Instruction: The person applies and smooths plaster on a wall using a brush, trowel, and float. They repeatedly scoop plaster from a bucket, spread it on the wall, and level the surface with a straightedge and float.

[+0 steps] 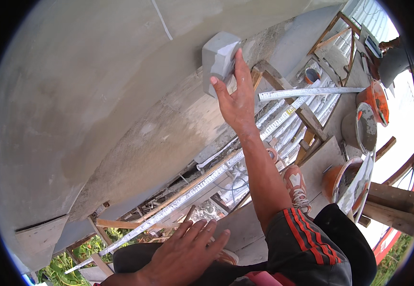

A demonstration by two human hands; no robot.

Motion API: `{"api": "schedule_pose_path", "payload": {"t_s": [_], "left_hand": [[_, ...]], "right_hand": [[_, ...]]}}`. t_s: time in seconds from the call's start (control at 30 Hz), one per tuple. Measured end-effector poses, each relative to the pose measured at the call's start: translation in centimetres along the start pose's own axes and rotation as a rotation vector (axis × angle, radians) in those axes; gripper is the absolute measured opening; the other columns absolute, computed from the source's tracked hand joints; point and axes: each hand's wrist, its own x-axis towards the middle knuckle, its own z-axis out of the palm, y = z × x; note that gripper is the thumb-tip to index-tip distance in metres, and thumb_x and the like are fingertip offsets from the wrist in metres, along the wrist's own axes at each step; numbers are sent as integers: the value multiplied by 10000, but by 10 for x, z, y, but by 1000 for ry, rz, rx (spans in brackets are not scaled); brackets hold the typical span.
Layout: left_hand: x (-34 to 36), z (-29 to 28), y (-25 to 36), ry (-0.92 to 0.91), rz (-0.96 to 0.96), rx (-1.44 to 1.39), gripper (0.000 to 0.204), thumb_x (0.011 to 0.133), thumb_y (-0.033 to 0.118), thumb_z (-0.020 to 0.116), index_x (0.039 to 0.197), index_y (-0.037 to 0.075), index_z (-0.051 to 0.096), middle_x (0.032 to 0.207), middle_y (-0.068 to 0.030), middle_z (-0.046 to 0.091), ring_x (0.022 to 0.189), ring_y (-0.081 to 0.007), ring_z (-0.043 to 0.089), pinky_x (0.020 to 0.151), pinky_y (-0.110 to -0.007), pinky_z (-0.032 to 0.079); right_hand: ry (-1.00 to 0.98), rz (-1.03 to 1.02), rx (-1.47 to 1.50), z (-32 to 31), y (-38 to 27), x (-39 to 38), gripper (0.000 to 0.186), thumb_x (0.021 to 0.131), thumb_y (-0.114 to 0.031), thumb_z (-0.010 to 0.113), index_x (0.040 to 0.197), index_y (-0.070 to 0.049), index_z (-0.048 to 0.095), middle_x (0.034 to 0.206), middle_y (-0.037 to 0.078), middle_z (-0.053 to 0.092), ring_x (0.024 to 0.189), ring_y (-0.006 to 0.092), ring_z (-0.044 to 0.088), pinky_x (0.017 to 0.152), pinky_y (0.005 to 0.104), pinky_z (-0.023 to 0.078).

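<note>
My right hand (237, 102) reaches up and grips a grey, cement-smeared block (215, 57) from its near side, thumb on one edge and fingers on the other. The block lies against the plastered wall (73, 95), near the border between smooth and rougher plaster. What the block is made of, I cannot tell. Low in the view, my left hand (188, 250) hangs above my dark-clad leg with its fingers stretched out, holding nothing. Darker damp patches mark the wall below and left of the block.
I am on a plank platform (245, 226). Mortar buckets (358, 127) and an orange bucket (375, 101) stand at the right. A long metal straightedge (307, 93) juts across wooden framing (310, 120). Below are gaps with debris and plants (73, 257). Another person (394, 66) is at upper right.
</note>
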Motion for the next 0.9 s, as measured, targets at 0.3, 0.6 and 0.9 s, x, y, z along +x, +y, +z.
{"api": "schedule_pose_path", "payload": {"t_s": [0.3,0.6,0.9], "left_hand": [[-11,-1,1,39,-14,-5,559,1049,346,701,1531,91,580,1483,-216,609,1408,-380,598,1212,-527,449],[-17,6,6,57,2,-22,509,1071,345,665,1514,106,590,1471,-226,637,1389,-393,611,1205,-519,451],[3,2,3,32,18,-48,514,1083,338,627,1537,101,579,1507,-261,616,1418,-412,596,1227,-531,439]], "right_hand": [[-118,124,136,33,-52,-74,932,1049,-217,769,1749,16,199,1628,298,425,1505,430,472,1226,497,439],[-31,-53,-44,50,-40,-60,885,1001,-139,782,1717,27,290,1594,321,450,1453,480,488,1194,535,444],[66,-217,-211,58,-30,-52,953,894,-44,836,1715,-22,353,1586,291,447,1409,464,486,1145,547,441]]}}
